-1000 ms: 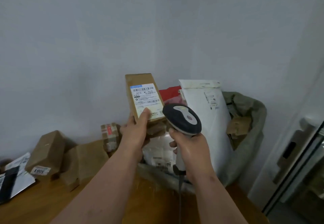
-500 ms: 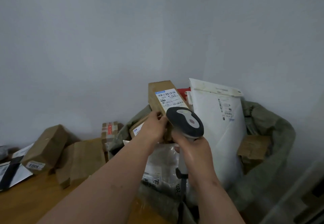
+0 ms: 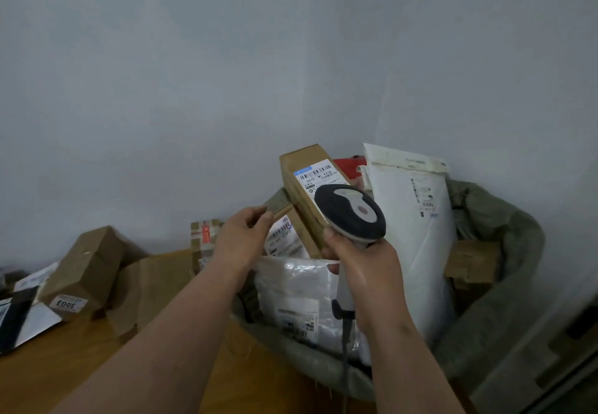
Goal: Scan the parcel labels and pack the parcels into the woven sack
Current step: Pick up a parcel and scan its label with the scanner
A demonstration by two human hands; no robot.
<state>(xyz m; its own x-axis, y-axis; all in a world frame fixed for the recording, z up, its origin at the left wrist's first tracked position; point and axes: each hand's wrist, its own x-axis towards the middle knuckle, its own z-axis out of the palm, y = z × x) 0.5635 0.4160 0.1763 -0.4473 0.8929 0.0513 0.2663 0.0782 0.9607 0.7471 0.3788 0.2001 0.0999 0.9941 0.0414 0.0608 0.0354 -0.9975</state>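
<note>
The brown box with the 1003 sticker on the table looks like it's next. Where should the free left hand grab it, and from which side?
Grip the brown box across its long side faces near the raised upper end, coming down from above with the left hand. It lies tilted against other cardboard, so its top edge is exposed, while its low stickered end rests on the table. Leave the sticker uncovered for the scanner.

box [image 3: 309, 183] in sack [image 3: 504, 284] | mailer [image 3: 417, 235] right | table [image 3: 64, 374] left

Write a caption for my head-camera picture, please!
Right hand grips scanner; brown parcel stands in woven sack.
</note>
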